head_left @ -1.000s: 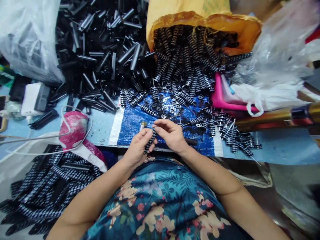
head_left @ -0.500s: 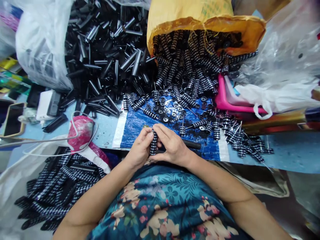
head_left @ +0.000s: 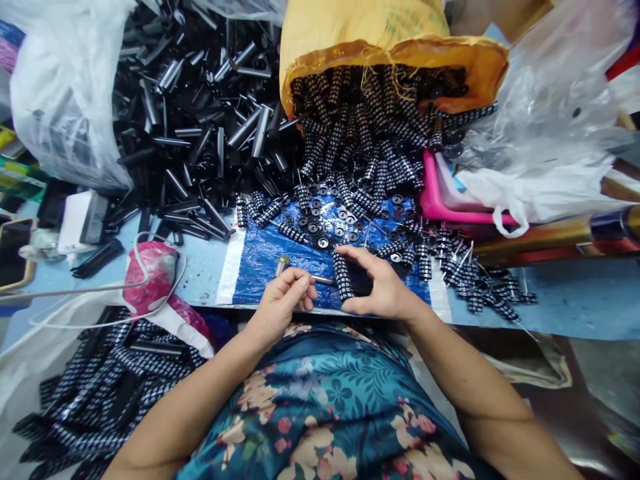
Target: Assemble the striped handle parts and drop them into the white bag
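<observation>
My right hand (head_left: 383,287) grips a black cylinder with rows of small white squares (head_left: 343,275) between thumb and fingers, standing nearly upright and slightly tilted. To its left, my left hand (head_left: 287,300) is closed, thumb pressed to curled fingers; what they hold is hidden. A short metallic piece with a yellowish end (head_left: 282,265) shows just behind the left fingers. A thin dark rod (head_left: 323,280) reaches from beside those fingertips toward the cylinder; I cannot tell whether the left hand holds it. Small black discs (head_left: 323,243) lie beyond the hands on a blue sheet (head_left: 253,270).
Patterned cylinders spill from a yellow sack (head_left: 395,53) at the back. Plain black tubes (head_left: 260,133) are heaped to its left. A pink tray edge (head_left: 440,200) and short patterned pieces with pins (head_left: 475,280) are at right. A pink-wrapped bundle (head_left: 150,277) with a cable sits left.
My hands have moved apart. The right hand has carried the patterned cylinder to the right, away from the left hand. The dark rod now shows between them.
</observation>
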Available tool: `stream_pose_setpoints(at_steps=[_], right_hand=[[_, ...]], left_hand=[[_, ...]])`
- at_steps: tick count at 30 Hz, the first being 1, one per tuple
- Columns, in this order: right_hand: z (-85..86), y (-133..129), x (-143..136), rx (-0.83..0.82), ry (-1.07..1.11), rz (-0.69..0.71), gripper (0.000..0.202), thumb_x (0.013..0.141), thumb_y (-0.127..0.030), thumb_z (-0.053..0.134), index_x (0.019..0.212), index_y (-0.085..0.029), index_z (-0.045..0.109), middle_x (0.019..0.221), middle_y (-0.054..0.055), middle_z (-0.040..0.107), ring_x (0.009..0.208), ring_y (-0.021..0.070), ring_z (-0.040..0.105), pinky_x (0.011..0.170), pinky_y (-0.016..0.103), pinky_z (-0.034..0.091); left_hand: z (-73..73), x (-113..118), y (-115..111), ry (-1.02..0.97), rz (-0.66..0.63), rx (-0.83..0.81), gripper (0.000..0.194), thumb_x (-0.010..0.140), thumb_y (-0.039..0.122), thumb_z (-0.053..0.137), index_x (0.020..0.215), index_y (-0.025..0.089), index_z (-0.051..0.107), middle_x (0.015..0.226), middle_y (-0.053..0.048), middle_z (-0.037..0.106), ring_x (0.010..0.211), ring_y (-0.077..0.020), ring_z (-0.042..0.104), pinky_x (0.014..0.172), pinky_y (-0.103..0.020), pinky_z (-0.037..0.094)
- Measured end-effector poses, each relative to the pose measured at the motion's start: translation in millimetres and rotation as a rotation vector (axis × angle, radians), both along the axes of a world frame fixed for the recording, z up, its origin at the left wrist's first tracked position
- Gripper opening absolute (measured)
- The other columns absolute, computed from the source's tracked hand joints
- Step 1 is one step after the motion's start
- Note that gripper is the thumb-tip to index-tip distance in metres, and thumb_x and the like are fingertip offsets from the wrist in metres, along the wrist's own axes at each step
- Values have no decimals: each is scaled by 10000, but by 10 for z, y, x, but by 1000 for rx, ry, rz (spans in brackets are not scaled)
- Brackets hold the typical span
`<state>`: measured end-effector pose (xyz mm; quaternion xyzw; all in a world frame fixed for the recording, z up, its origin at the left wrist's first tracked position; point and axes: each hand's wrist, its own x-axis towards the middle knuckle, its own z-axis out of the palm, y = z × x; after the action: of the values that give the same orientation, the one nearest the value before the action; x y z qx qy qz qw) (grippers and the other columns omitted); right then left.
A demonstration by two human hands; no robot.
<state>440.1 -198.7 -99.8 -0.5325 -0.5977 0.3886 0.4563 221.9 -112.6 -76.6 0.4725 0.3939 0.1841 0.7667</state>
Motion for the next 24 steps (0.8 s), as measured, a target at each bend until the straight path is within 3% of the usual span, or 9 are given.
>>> stream_pose_setpoints(at_steps=[4, 8, 10, 13, 18, 21, 24], right_hand=[[5, 119, 15, 69, -65, -129, 845, 758, -672, 888, 1401, -222, 573, 1383, 109, 541, 1278, 354, 497, 1158, 529, 354], [74, 40, 180, 36, 274, -281, 939, 698, -798, 860, 1393, -246, 554, 1375, 105, 540, 1282, 357, 504, 1140, 498, 399], [123, -72, 314, 22, 429, -434, 954, 669, -873, 813, 1371, -278, 561, 1360, 93, 548, 1268, 364, 517, 1097, 495, 450], [146, -273, 481, -5, 518, -569, 882, 673, -903, 770, 1304, -308, 607, 1327, 72, 569, 1246, 357, 533, 1034, 481, 503], [13, -527, 517, -25, 593, -594, 881, 656, -854, 828, 1303, -294, 617, 1256, 74, 596, 1144, 331, 597, 907, 409, 560], [-38, -591, 490, -39, 586, -615, 904, 662, -861, 812, 1327, -288, 599, 1261, 83, 588, 1096, 335, 619, 874, 411, 567], [-22, -625, 491, -40, 582, -625, 907, 676, -873, 787, 1335, -282, 589, 1295, 90, 570, 1063, 328, 634, 866, 405, 567]], left_hand=[[-28, -32, -9, 27, 12, -1, 352, 889, 501, 661, 916, 155, 606, 749, -16, 642, 585, -91, 553, 568, -214, 404], [-29, -60, 24, 57, -15, 55, 333, 908, 492, 633, 912, 162, 596, 763, -21, 642, 593, -100, 552, 579, -227, 415], [-6, -43, 71, 87, -57, 177, 306, 934, 471, 596, 911, 167, 594, 778, -23, 636, 601, -104, 546, 594, -238, 424], [30, 69, 171, 173, -187, 514, 250, 952, 415, 570, 976, 171, 618, 831, -43, 640, 683, -137, 569, 667, -273, 454], [-36, 553, 345, 313, -507, 1114, 350, 965, 308, 511, 1249, 122, 594, 1147, -172, 654, 1054, -273, 600, 953, -416, 452], [-129, 934, 438, 315, -622, 1277, 386, 956, 251, 487, 1309, 119, 567, 1244, -185, 620, 1167, -303, 553, 1019, -439, 418], [-181, 1242, 515, 262, -739, 1296, 313, 941, 225, 497, 1216, 145, 623, 1189, -164, 640, 1120, -295, 557, 1005, -439, 419]])
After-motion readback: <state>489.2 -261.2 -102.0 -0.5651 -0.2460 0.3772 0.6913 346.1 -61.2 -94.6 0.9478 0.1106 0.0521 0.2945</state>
